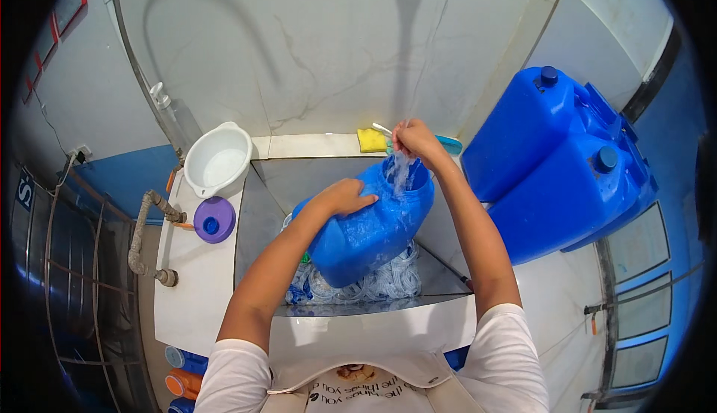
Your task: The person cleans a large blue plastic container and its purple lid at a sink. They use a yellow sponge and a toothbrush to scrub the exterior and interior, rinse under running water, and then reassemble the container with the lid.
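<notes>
A blue plastic jug (367,228) with a wide mouth lies tilted over a grey tiled sink basin (442,228). My left hand (350,197) grips its upper side. Above the mouth, my right hand (414,141) is curled in a falling stream of water (401,169). Water runs from that hand into the jug; whether the fingers hold anything is hidden. Beneath the jug, a heap of pale, cord-like strands (386,284) covers part of the basin floor.
Large blue jerrycans (566,189) stand to the right. A yellow sponge (371,141) and a teal brush (449,145) lie on the back ledge. On the left counter are a white plastic basin (218,158), a purple lid (214,220) and a pump bottle (165,108). Pipes (140,245) rise beside it.
</notes>
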Demonstrator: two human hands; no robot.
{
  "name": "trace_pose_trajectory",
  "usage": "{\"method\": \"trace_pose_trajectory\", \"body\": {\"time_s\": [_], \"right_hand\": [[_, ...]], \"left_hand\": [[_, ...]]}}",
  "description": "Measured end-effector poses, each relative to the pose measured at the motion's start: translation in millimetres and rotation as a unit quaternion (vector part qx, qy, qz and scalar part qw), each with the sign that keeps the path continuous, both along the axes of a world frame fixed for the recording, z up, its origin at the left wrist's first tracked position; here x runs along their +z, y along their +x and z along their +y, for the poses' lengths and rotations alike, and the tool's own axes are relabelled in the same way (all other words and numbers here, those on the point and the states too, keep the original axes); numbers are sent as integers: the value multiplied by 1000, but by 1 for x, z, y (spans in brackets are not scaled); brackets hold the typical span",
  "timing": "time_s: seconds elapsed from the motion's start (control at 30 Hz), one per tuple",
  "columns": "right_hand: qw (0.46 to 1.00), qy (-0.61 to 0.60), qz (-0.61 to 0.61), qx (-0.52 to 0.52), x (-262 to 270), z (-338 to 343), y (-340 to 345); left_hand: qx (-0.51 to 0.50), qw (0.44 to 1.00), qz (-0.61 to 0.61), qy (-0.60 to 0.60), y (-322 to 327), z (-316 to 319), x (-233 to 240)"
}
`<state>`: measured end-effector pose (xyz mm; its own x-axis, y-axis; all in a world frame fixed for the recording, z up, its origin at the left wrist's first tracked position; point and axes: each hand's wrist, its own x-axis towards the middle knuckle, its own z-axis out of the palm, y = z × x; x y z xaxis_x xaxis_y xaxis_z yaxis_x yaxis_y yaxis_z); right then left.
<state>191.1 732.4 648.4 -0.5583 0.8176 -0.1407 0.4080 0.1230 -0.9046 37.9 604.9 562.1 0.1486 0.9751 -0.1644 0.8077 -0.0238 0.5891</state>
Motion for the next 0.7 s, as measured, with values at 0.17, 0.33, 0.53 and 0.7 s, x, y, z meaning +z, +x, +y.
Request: {"method": "trace_pose_trajectory", "body": {"time_s": [0.17, 0.33, 0.53, 0.7], "right_hand": [[995, 55, -80, 8, -20, 12, 1], [996, -25, -78, 43, -9, 2, 0], [984, -162, 41, 55, 7, -7, 2], [983, -165, 75, 35, 11, -9, -3]], "left_hand": [[123, 988, -87, -34, 3, -50, 5], [208, 973, 0, 103, 12, -87, -18], [88, 982, 100, 132, 0, -70, -1], [157, 903, 218, 334, 36, -22, -33]]}}
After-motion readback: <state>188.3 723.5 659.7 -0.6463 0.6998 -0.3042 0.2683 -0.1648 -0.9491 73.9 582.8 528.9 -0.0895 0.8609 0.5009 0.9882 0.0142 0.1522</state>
